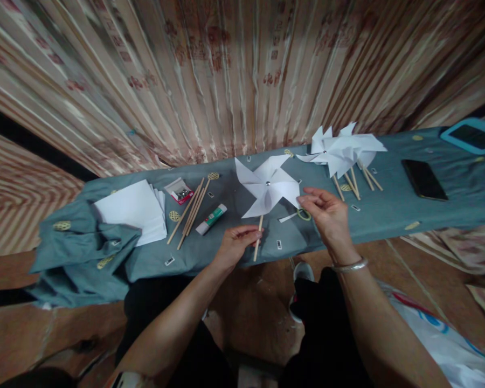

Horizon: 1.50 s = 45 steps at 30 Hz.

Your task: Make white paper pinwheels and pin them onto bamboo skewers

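A white paper pinwheel (258, 188) with a shiny pin at its centre is held upright over the cloth-covered table. My left hand (236, 245) is closed round its wooden stick, below the blades. At the pinwheel's right side, my right hand (325, 213) has thumb and fingers together at the edge of a blade. Just under that blade lies a pair of scissors (303, 214) with green handles, partly hidden. Left of the pinwheel are a glue stick (211, 219), several loose wooden sticks (194, 207) and a small open box of metal pins (180, 192).
A stack of white paper (133, 210) lies at the left on the grey-green cloth (388, 218). Several finished pinwheels (345, 151) rest at the right back. Beyond them are a black phone (424, 179) and a blue-framed tablet (475, 134). A curtain (226, 81) hangs behind.
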Tool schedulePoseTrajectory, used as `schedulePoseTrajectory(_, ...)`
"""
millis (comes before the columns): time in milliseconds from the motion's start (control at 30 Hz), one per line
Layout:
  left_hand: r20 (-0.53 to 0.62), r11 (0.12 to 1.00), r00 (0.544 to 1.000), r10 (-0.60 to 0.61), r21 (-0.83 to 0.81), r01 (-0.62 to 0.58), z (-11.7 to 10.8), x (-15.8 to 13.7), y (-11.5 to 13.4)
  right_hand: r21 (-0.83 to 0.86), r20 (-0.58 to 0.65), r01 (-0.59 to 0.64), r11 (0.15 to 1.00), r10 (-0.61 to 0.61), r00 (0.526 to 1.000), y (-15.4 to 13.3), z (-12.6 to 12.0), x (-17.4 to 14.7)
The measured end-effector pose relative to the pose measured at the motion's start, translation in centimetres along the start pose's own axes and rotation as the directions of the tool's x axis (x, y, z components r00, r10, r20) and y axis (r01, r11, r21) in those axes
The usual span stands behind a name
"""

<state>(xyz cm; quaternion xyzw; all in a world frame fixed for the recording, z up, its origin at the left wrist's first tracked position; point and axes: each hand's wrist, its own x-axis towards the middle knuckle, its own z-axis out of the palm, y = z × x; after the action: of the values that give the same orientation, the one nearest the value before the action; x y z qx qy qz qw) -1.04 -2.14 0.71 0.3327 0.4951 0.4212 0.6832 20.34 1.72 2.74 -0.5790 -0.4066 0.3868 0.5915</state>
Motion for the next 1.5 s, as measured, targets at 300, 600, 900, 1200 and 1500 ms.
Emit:
schedulePoseTrajectory(300, -0.043, 1.0, 0.999, 0.021, -0.013, -0.022, 0.1, 0.1, -0.1, 0.072, 0.053, -0.077, 0.994, 0.073, 0.996, -0.1, 0.9, -0.9)
schedulePoseTrajectory(600, -0.06, 0.999, 0.998, 0.029, -0.014, -0.03, 0.1, 0.2, -0.2, 0.066, 0.125, -0.102, 0.993, 0.094, 0.988, -0.1, 1.6, -1.7)
schedulePoseTrajectory(900, -0.066, 0.999, 0.997, 0.032, -0.02, -0.033, 0.2, 0.2, -0.1, 0.11, 0.142, -0.164, 0.98, 0.147, 0.979, -0.4, 2.3, -2.4)
schedulePoseTrajectory(1200, -0.06, 0.999, 0.997, 0.038, -0.012, -0.039, 0.4, 0.2, -0.3, 0.117, 0.192, -0.203, 0.972, 0.179, 0.965, -0.4, 2.9, -3.0)
schedulePoseTrajectory(1500, -0.056, 0.999, 0.998, 0.037, -0.016, -0.038, 0.4, 0.2, -0.3, 0.143, 0.236, -0.234, 0.962, 0.196, 0.952, -0.9, 3.6, -3.7)
